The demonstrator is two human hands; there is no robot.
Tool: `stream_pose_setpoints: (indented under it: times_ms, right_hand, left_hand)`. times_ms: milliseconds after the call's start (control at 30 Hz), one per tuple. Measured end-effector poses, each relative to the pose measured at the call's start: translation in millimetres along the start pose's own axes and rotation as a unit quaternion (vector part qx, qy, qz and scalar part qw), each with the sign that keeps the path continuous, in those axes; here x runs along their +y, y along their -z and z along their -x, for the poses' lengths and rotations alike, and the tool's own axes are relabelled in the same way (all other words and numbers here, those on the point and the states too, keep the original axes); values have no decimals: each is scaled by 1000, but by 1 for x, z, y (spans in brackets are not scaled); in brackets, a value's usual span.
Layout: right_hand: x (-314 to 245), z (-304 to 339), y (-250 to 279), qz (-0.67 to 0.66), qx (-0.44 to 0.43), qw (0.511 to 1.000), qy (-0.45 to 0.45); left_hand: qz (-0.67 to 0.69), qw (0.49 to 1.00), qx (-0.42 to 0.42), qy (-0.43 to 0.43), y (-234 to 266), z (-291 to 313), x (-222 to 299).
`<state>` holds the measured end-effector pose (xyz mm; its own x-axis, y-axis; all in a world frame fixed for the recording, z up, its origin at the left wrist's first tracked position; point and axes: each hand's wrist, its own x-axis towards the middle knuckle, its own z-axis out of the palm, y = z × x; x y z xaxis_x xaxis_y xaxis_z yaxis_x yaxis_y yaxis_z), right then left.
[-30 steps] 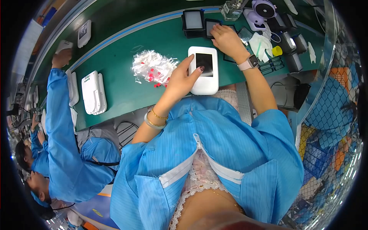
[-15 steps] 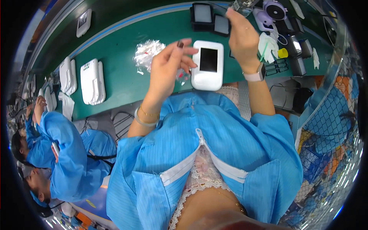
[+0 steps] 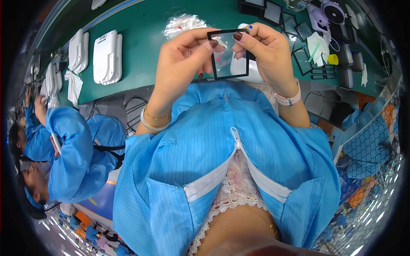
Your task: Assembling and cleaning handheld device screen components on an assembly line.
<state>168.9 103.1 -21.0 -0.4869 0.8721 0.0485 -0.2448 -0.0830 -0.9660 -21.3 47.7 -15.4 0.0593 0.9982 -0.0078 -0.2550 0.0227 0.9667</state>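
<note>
A clear rectangular screen cover with a black border is held up in front of me, roughly upright and slightly tilted. My left hand pinches its left edge near the top, thumb and fingers closed. On the opposite side, my right hand grips the top right corner between thumb and fingers. A small blue spot shows by the right index fingertip; I cannot make out what it is. Behind the cover, the white handheld device lies on the green table, mostly hidden by the cover and my right hand.
Crumpled clear plastic lies beyond my left hand. To the right are more black-framed covers, a white cloth, a yellow cap and a purple fan. Stacked white housings sit left, near a seated co-worker.
My right hand has come back from the far right, and the screen cover is now between both hands. My left hand has closed on its edge. The view has shifted somewhat.
</note>
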Motion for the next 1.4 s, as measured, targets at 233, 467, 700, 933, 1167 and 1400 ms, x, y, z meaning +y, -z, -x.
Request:
stream_pose_setpoints:
  times_ms: [233, 467, 700, 933, 1167, 1400]
  right_hand:
    - [5, 9, -3, 1, -40, 999, -9]
    - [4, 25, -5, 59, -69, 991, 95]
    - [5, 42, -5, 140, -20, 980, 138]
    - [1, 51, 3, 338, -105, 881, 314]
    - [-17, 75, -10, 495, -31, 719, 487]
    - [-43, 63, 16, 461, 119, 771, 422]
  left_hand:
    - [15, 999, -34, 7, 18, 12, 6]
    - [282, 919, -85, 261, 15, 8, -5]
    - [185, 952, -115, 216, 10, 8, -16]
    - [51, 975, -107, 189, 1, 10, -24]
    - [68, 977, -108, 170, -2, -11, -39]
    - [-343, 841, 202, -366, 43, -48, -52]
